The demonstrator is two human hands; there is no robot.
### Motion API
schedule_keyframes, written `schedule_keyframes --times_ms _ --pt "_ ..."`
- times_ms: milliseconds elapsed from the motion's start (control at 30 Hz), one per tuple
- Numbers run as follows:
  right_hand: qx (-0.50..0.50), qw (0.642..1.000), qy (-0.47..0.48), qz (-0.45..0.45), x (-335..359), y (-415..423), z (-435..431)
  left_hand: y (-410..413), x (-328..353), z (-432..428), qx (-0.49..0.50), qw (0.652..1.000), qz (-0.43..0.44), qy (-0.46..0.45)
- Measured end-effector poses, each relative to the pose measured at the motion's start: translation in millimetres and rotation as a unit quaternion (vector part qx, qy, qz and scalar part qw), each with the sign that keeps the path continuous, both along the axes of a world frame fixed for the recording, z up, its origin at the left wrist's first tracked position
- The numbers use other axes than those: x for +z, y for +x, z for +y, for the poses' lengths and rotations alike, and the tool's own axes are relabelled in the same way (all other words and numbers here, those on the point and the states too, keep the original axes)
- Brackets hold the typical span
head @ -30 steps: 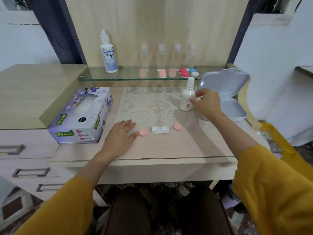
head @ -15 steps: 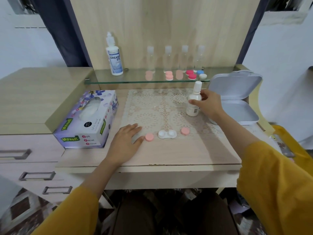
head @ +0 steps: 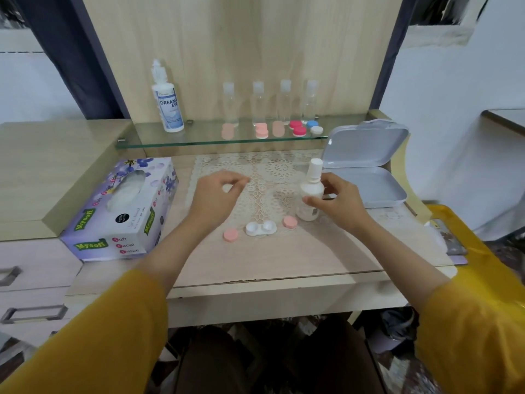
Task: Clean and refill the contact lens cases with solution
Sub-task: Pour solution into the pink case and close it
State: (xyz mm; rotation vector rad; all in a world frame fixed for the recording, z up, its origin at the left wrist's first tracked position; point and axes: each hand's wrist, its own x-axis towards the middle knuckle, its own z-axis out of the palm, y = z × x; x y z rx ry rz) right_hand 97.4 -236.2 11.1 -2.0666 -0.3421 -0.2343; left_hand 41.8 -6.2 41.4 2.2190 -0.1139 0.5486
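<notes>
An uncapped white contact lens case (head: 260,228) lies on the desk, with one pink cap (head: 230,235) to its left and another pink cap (head: 290,222) to its right. My right hand (head: 339,203) grips a small white spray bottle (head: 310,193), tilted slightly, just right of the case. My left hand (head: 217,195) hovers above the lace mat (head: 264,177) behind the case, fingers loosely curled and holding nothing. Standing on the glass shelf (head: 199,137) is a solution bottle (head: 167,99), beside more lens cases (head: 298,128).
A purple tissue box (head: 122,209) lies at the left. An open grey plastic box (head: 369,163) stands at the right behind my right hand. Several clear small bottles (head: 271,102) line the shelf. A yellow item (head: 466,240) sits at the desk's right edge.
My left hand has lifted off the desk by the left pink cap and moved up over the mat. My right hand brought the spray bottle nearer and tilted it.
</notes>
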Motion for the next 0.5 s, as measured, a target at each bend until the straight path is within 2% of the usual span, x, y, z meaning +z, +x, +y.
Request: schedule_keyframes --times_ms 100,233,367,500 --pt "0.002 1.000 -0.003 -0.012 -4 -3 -2 13 31 -36 -0.114 0.993 -0.004 0.011" --pt "0.005 0.999 0.033 -0.004 -11 -8 -2 27 54 -74 -0.218 0.972 0.021 0.088" --pt "0.001 0.998 0.063 -0.004 -15 -13 -1 42 53 -89 -0.205 0.971 0.073 0.100" --pt "0.005 0.998 0.068 -0.015 -17 -16 0 49 46 -94 -0.153 0.981 0.059 0.108"
